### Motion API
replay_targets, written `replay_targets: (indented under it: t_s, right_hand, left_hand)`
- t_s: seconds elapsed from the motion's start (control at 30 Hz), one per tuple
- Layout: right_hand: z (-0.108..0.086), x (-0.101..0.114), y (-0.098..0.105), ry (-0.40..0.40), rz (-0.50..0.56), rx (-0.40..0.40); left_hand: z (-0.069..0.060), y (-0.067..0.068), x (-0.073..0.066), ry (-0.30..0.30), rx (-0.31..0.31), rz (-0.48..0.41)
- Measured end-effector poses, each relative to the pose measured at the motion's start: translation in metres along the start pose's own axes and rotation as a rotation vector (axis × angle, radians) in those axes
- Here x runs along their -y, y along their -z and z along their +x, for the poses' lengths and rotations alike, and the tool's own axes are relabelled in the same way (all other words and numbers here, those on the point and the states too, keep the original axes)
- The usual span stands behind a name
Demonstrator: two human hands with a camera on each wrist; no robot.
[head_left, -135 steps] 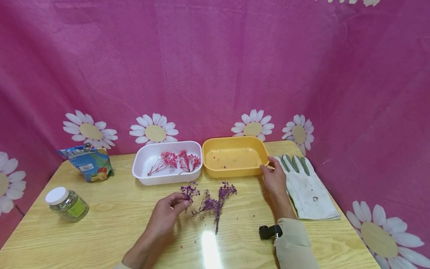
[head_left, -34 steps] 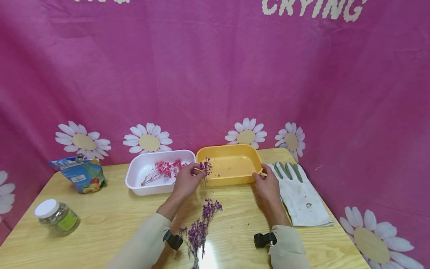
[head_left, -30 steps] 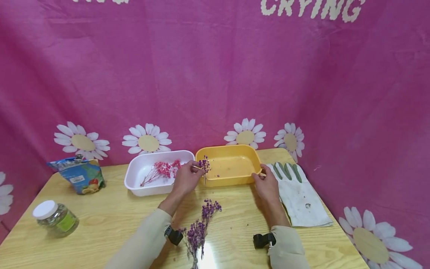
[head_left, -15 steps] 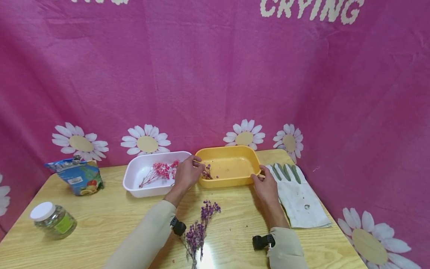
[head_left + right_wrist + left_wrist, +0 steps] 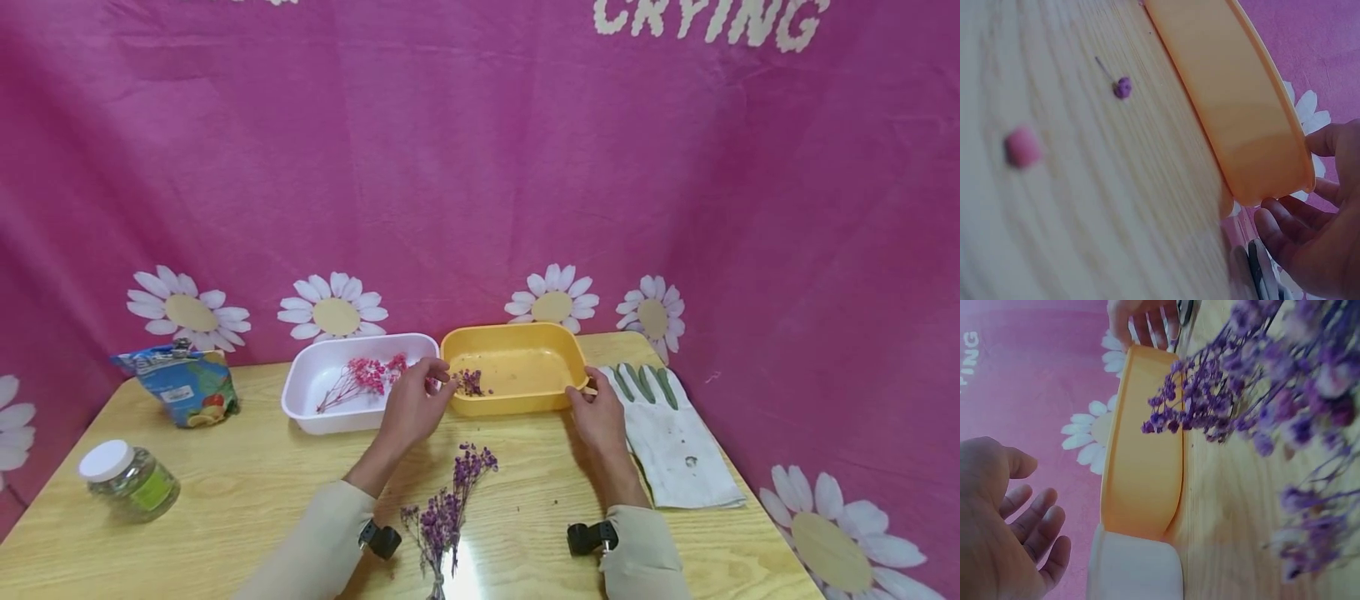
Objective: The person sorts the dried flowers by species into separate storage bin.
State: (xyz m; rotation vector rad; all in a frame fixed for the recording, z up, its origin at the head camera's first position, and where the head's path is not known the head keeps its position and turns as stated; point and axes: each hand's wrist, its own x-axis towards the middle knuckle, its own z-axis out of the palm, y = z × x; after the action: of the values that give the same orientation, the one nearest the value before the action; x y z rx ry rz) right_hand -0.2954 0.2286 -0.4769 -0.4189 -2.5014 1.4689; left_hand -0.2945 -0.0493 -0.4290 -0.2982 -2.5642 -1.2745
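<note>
In the head view a small purple dried flower sprig (image 5: 470, 382) lies in the left end of the yellow tub (image 5: 517, 406). Beside that end, above the white tub's edge, hovers my left hand (image 5: 415, 402), its fingers loosely bent. The left wrist view shows that hand (image 5: 997, 519) holding nothing. My right hand (image 5: 600, 415) grips the yellow tub's right end; in the right wrist view its thumb touches the rim and its fingers curl at the corner. More purple dried flowers (image 5: 442, 517) lie on the table between my forearms.
The white tub (image 5: 330, 423) touches the yellow one and contains pink dried flowers (image 5: 363, 377). A work glove (image 5: 678, 450) lies to the right. At the left stand a blue pouch (image 5: 183, 387) and a white-lidded jar (image 5: 131, 481). A pink curtain (image 5: 480, 167) hangs behind the table.
My left hand carried a purple sprig from the table to the yellow tub, lowered it inside and let it go. The right hand stays on the tub's right end.
</note>
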Motion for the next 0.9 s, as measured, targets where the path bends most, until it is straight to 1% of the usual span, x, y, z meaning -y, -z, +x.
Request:
replay_targets:
  t_s: [0.17,0.4,0.5,0.67,0.9]
  right_hand:
    - [0.000,-0.001,-0.001,-0.005,-0.003,0.001]
    - [0.001,-0.001,-0.001,-0.009,0.004,0.010]
    - [0.001,-0.001,-0.002,-0.018,0.002,0.010]
    - [0.001,-0.001,-0.002,-0.021,-0.008,0.014]
    - [0.001,0.000,-0.001,-0.023,-0.016,0.022]
  left_hand:
    - [-0.016,0.004,-0.002,0.009,0.008,-0.013]
    - [-0.035,0.008,0.003,0.021,0.012,-0.036]
    - [-0.043,0.009,0.003,0.028,0.018,-0.036]
    - [-0.056,0.012,0.001,0.037,0.041,-0.019]
    - [-0.071,0.018,0.003,0.053,0.067,0.016]
